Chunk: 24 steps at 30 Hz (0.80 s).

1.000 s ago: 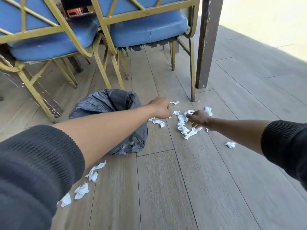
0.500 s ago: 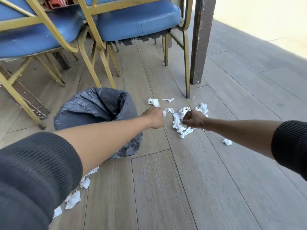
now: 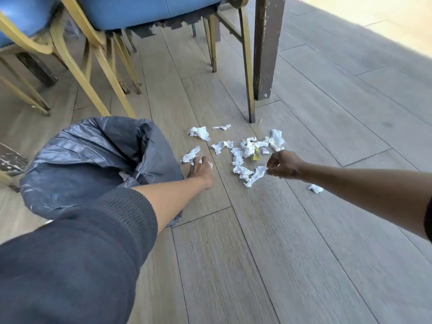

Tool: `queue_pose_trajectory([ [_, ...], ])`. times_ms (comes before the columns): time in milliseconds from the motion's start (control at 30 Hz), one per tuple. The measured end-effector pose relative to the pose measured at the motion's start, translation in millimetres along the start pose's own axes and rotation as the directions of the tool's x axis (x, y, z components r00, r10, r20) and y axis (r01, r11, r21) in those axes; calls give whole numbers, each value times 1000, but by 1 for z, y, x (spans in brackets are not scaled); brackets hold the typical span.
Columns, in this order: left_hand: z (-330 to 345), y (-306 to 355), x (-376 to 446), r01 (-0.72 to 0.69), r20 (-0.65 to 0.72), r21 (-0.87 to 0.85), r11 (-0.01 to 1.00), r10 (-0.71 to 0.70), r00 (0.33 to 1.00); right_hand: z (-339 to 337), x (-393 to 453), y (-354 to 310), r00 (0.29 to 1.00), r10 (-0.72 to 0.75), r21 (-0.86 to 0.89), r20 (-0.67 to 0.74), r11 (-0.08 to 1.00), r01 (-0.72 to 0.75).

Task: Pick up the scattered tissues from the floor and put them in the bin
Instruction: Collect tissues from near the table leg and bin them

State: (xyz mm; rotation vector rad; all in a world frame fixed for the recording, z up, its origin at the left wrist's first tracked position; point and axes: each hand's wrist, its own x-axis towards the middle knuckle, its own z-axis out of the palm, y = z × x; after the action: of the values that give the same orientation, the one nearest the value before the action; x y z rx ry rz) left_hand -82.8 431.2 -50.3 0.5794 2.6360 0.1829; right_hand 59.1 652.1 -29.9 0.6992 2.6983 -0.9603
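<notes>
The plank floor (image 3: 292,242) filled the frame. The bin (image 3: 93,160) sat left of centre; tissues (image 3: 245,148) lay centre. The left hand (image 3: 199,170) reached down, fingers loosely spread. The right hand (image 3: 284,166) pinched one strip (image 3: 256,175); better to gather several before lifting.

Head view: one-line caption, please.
Right hand pinches a tissue; left hand reaches for scraps beside the bin.

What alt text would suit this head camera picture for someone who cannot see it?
A person reaches both hands toward crumpled tissues scattered on a wooden floor; the right hand pinches one tissue strip, the left hand reaches beside a bag-lined bin.
</notes>
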Motion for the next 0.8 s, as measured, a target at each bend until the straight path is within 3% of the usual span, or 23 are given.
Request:
queue_pose_trajectory([
  [167, 24, -14, 28, -83, -79, -62, 995, 78, 994, 7, 6, 7, 1000, 22, 47, -10, 999, -22],
  [367, 42, -21, 39, -141, -172, 0, 990, 139, 975, 18, 10, 10, 999, 34, 82, -39, 996, -31],
  [600, 46, -28, 35, -253, -161, -13, 967, 248, 955, 37, 21, -1, 995, -1, 6, -103, 1000, 2],
  [800, 26, -37, 33, -189, -184, -136, 973, 162, 969, 59, 37, -26, 997, -13, -106, -81, 994, 5],
])
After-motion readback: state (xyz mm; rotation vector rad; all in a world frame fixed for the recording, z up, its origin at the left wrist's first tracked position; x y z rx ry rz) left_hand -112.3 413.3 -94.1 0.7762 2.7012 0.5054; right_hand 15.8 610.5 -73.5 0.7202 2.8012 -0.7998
